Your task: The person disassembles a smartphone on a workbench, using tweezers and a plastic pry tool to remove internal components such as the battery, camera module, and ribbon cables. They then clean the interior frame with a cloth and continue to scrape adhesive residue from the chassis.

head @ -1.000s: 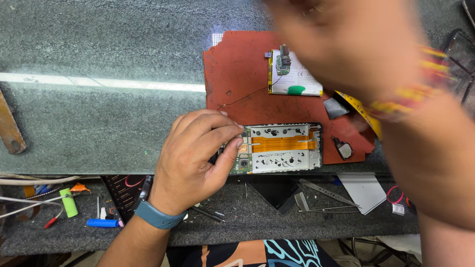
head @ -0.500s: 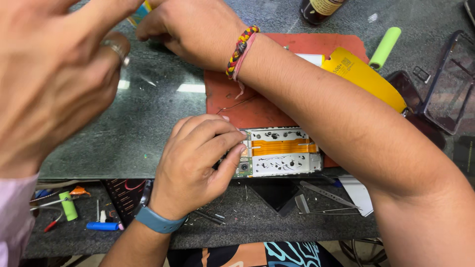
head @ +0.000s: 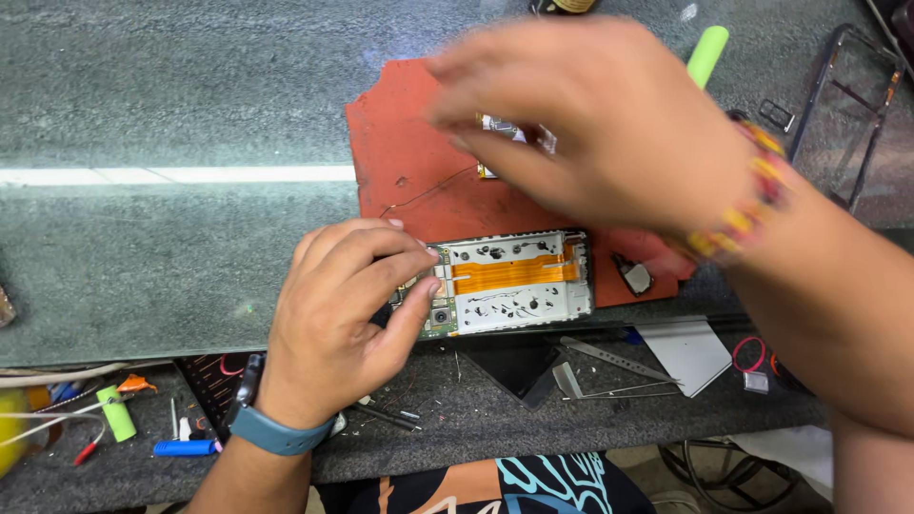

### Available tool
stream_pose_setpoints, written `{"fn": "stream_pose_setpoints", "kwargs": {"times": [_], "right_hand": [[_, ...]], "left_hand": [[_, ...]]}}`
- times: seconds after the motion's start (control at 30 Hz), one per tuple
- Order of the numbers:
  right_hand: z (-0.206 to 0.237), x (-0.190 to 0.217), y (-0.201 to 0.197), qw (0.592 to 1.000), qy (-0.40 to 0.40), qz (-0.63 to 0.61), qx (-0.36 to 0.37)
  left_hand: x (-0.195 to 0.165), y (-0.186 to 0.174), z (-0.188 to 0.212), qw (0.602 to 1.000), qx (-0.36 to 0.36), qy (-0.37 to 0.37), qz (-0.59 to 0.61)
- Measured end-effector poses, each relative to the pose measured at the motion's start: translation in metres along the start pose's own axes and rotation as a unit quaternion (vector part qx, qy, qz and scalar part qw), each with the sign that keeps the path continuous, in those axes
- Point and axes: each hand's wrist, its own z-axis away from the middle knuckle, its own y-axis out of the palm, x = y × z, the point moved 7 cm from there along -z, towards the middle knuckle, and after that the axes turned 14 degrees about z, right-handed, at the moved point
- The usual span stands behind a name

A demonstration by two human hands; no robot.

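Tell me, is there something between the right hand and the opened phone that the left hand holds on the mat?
Nothing visible. The right hand is blurred above the red mat, over a small part. Only bare mat lies between it and the opened phone, which the left hand grips at its left end.

Right hand: motion-blurred, fingertips smeared; whether it grips anything cannot be told. It covers most of a small board on the red mat, only a sliver showing.

Left hand: hides the left end of the opened phone; fingertip contact there is unseen.

Green cylinder: lower end behind the right hand.

Dark bottle: cut by top edge.

Phone frame: partly behind the right wrist.

Yellow thing: cut at left edge, unidentifiable.

Small scraps on the worktop near tweezers: too small to tell.
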Motion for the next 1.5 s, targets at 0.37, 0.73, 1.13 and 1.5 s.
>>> {"fn": "stream_pose_setpoints", "kwargs": {"times": [0.37, 0.73, 1.13, 1.5], "right_hand": [[0.108, 0.06, 0.005, 0.983, 0.124, 0.012, 0.135], [0.126, 0.062, 0.01, 0.989, 0.135, 0.026, 0.051], [0.134, 0.05, 0.008, 0.981, 0.187, -0.044, -0.006], [0.146, 0.049, 0.003, 0.979, 0.197, 0.01, -0.048]], "left_hand": [[0.0, 0.001, 0.002, 0.998, 0.059, -0.026, 0.002], [-0.005, -0.003, 0.005, 0.992, 0.124, -0.007, 0.02], [-0.003, -0.006, 0.008, 0.993, 0.111, 0.021, 0.043], [-0.004, -0.009, 0.005, 0.994, 0.096, 0.025, 0.046]]}}
